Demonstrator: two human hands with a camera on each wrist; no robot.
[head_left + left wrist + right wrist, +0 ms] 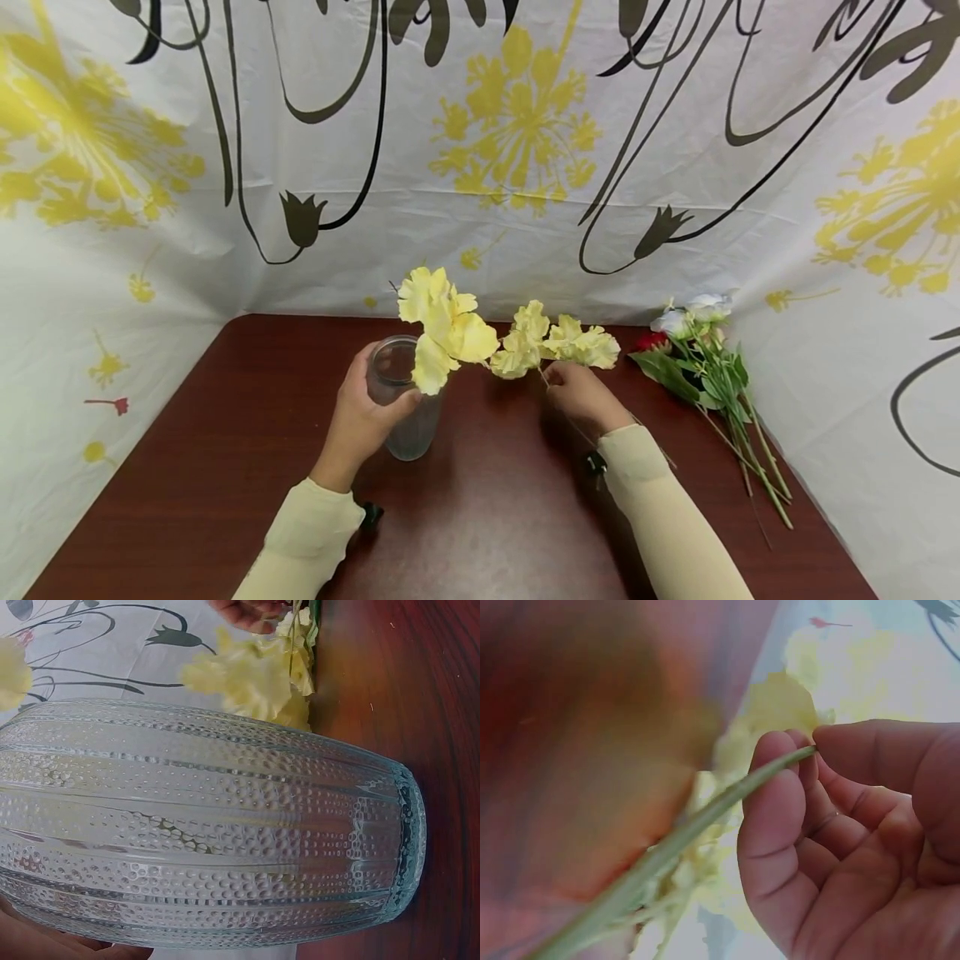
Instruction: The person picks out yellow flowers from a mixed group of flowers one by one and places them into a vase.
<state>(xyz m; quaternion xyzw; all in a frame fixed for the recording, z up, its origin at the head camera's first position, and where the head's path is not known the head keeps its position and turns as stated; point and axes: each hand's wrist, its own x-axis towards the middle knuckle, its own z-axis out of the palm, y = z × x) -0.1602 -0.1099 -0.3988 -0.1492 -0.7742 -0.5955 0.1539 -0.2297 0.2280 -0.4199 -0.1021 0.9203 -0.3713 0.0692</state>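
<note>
A clear, dimpled glass vase (411, 437) stands upright on the table, and its ribbed side (225, 825) fills the left wrist view. My left hand (367, 421) grips the vase near its rim from the left, thumb on the near side. My right hand (587, 398) pinches a thin green stem (731, 796) between thumb and fingers. Yellow artificial flowers stretch leftward from that hand: ruffled blooms (517, 346) beside it and a larger bloom (450, 329) over the vase's right rim. Whether any stem is inside the vase I cannot tell.
On the table's right side lies a loose bunch of artificial flowers (712, 375) with white and red blooms and long green stems. The dark reddish wooden table (480, 533) meets a white printed sheet (337, 275) along its back and sides.
</note>
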